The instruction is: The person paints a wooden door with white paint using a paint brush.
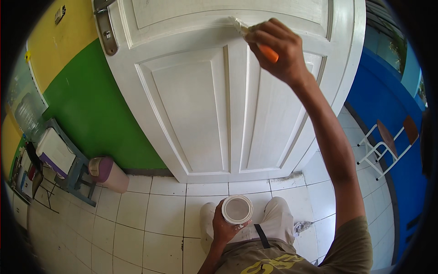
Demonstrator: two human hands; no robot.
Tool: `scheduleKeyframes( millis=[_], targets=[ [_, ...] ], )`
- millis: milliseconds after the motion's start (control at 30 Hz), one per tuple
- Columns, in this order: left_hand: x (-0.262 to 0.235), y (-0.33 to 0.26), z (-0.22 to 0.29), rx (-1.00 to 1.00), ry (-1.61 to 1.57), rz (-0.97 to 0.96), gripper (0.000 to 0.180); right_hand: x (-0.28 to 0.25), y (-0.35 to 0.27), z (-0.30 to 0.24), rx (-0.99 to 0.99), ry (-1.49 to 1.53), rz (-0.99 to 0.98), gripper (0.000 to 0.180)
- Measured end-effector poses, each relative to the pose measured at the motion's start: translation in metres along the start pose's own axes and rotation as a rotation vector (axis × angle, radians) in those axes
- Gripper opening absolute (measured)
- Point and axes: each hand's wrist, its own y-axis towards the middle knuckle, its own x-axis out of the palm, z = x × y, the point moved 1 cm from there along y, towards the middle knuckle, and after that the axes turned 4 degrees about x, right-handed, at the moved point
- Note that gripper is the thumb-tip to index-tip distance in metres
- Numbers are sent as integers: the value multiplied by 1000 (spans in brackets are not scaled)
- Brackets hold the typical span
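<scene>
My right hand is raised, fingers closed around the orange handle of a paintbrush. The brush's whitish bristles touch the moulding across the middle of a white panelled door. Low in front of my body, my left hand wraps round the side of a white round tub. The tub is upright and without a lid; its inside looks pale grey, and how full it is I cannot tell. White smears mark the left hand's fingers. A metal handle plate sits on the door's left edge.
A pink bin with a purple lid stands by the green and yellow wall. Left of it is a grey-blue wooden chair with things on it. A white-framed chair stands at right beside a blue wall. A crumpled grey item lies on the tiled floor.
</scene>
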Motion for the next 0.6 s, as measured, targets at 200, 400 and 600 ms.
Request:
scheduleKeyframes(
  millis=[200,400,600],
  targets=[
    [-3,0,-7,21,7,14,100,31,-151,-105,-207,-16,-344,11],
    [-4,4,-14,46,44,13,101,8,-132,-99,411,569,-305,14],
    [9,22,0,67,-7,-21,100,8,-46,-5,1064,736,389,12]
  ],
)
